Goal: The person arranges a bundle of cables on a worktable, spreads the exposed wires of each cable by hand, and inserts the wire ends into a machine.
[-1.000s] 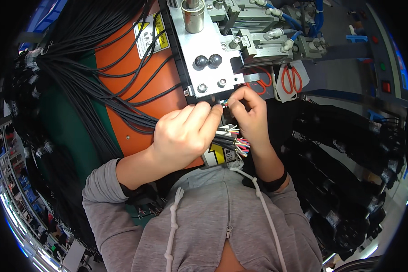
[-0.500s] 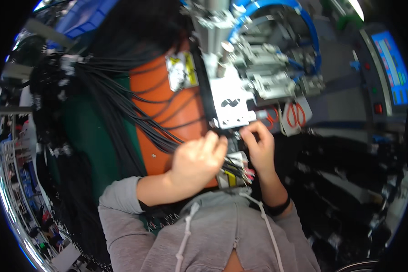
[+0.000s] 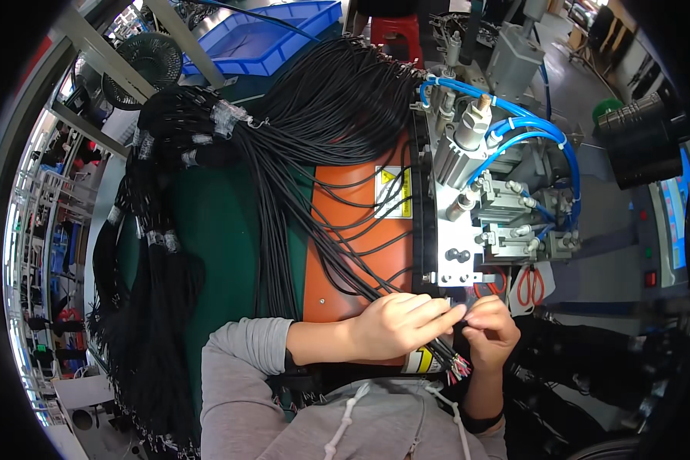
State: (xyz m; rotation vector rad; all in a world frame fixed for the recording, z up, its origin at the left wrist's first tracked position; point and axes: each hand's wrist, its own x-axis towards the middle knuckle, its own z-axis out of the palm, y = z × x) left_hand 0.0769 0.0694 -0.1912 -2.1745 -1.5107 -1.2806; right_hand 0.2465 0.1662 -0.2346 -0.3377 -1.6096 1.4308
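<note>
A bundle of black cables [image 3: 353,277] slants down to the right into my left hand [image 3: 402,326], which is closed around it. Below that hand the stripped ends [image 3: 458,369] fan out with red, white and other thin wires. Thumb and forefinger of my right hand [image 3: 492,330] pinch together right beside my left fingertips; whatever small piece lies between them is hidden. Both hands are just below the front end of a metal fixture [image 3: 458,230] with a white plate and pneumatic cylinders.
Under the cables lies an orange panel [image 3: 345,238] on a green mat [image 3: 218,261]. More black cables [image 3: 149,307] hang in tied bunches at left. Red-handled scissors [image 3: 530,287] lie right of the fixture. A blue tray [image 3: 261,38] stands at the back; a dark cylinder [image 3: 640,142] juts in at right.
The view has shifted, so the fixture and both hands appear further right and lower. My fingertips have come closer together, and the earlier blur is gone. The cable bundle stays at my left hand.
</note>
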